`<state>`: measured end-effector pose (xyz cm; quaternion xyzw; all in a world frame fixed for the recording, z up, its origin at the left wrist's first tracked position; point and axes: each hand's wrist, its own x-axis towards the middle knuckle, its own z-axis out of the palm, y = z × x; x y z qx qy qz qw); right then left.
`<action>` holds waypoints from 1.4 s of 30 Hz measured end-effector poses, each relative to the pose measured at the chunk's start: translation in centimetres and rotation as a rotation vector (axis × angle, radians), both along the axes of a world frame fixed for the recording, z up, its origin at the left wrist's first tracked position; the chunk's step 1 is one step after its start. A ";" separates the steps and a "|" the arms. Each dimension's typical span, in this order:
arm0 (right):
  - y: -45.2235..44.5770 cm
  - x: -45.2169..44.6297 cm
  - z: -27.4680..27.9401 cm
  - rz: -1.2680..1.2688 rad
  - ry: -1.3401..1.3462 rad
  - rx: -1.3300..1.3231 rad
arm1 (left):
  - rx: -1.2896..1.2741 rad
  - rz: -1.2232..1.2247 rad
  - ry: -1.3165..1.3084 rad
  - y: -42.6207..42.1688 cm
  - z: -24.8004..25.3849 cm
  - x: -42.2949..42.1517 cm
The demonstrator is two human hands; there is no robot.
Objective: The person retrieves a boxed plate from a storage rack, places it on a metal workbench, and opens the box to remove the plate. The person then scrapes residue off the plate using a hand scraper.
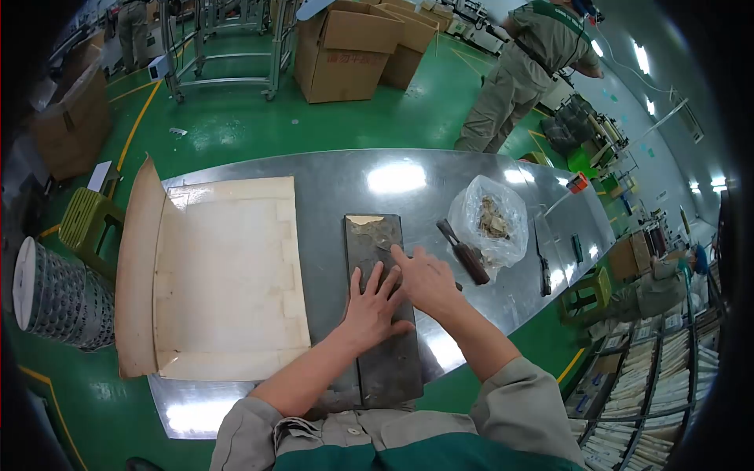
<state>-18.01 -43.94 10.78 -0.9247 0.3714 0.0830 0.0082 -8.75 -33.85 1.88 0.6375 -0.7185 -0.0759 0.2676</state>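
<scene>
Touching a dark slab [393,369], laid from mid-worktop [330,166] to the near edge, with left hand [373,315], fingers spread, and right hand [429,282], index finger extended; cannot tell about its other fingers. Between pale cardboard [228,279] by the left edge and, toward the far right corner, a dark tool [470,261] beside a clear bag [509,202] of scraps [493,220].

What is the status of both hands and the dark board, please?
Left hand spread on dark board. Right hand over board's right edge, grip unclear. Brown-handled tool and plastic bag lie right, off the board.
</scene>
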 end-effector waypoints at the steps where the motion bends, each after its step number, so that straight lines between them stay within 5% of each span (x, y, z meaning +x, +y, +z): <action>1: 0.0 0.1 0.4 -0.015 0.010 0.027 | 0.024 -0.004 -0.005 0.0 0.3 0.0; 11: -0.3 -0.1 -0.2 0.054 0.133 -0.146 | 0.073 0.005 -0.015 -0.8 1.1 0.0; 25: -0.6 0.8 -1.6 -0.003 -0.110 -0.076 | 0.019 0.008 -0.051 -1.4 1.0 -0.4; 37: -1.3 0.7 -1.2 0.018 0.180 -0.018 | -0.015 0.003 -0.067 -1.5 0.6 -1.0; 42: -2.0 -0.6 -3.1 -0.053 -0.191 0.047 | -0.007 0.035 -0.089 -1.3 0.6 -0.9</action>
